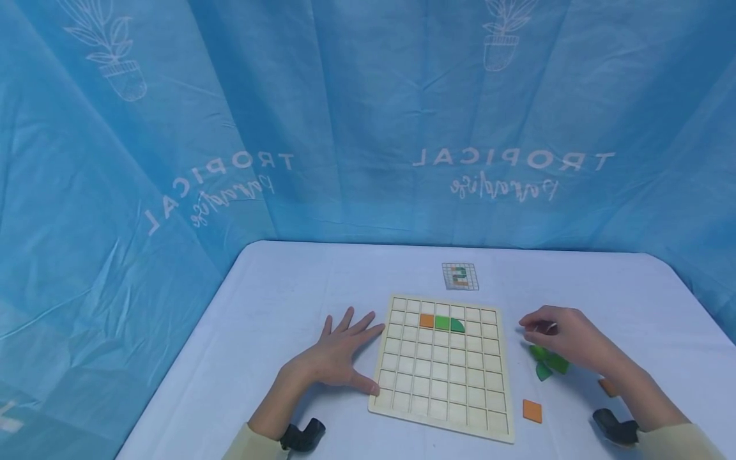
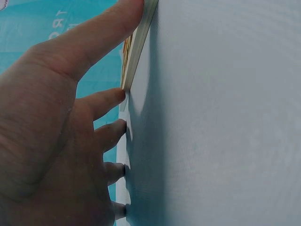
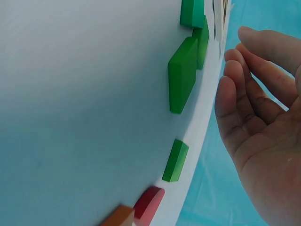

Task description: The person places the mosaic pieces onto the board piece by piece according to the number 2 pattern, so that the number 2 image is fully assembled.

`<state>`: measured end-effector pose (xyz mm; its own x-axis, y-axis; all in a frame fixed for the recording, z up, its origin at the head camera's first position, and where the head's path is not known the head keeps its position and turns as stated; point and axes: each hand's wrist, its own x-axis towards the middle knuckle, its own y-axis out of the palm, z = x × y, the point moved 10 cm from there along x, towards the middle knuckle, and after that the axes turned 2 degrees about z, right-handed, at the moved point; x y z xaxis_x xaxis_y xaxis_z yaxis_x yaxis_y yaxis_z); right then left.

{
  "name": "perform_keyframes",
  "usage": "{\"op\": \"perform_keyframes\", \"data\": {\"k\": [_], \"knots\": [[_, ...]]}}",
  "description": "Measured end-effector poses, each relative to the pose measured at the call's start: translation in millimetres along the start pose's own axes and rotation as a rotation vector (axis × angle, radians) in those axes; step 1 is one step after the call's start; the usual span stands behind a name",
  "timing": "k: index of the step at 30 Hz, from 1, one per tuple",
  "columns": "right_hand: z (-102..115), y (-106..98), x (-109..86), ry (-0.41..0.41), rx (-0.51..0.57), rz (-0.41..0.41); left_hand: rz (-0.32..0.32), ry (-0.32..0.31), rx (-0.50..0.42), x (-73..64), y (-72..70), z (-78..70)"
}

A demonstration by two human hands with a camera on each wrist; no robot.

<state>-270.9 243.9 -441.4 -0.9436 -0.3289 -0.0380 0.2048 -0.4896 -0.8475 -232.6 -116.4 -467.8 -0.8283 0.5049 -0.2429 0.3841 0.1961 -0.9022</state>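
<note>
Left hand [image 1: 339, 354]: fingers spread, touching left edge of grid board [image 1: 439, 388] | right hand [image 1: 566, 332]: loosely bent, released, I see, near green pieces [image 1: 556, 363] right of board

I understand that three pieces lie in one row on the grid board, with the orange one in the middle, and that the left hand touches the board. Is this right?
Not quite: the head view shows the orange piece at the row's left end; the green square is in the middle. The rest holds: the left hand touches the grid board.
</note>
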Motion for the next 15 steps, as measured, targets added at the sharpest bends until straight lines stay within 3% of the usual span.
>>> {"op": "perform_keyframes", "data": {"k": [15], "knots": [[-21, 5, -12.2, 0.087, 0.014, 0.041, 0.008, -0.011, 0.009, 1.0, 1.3, 1.5]]}}
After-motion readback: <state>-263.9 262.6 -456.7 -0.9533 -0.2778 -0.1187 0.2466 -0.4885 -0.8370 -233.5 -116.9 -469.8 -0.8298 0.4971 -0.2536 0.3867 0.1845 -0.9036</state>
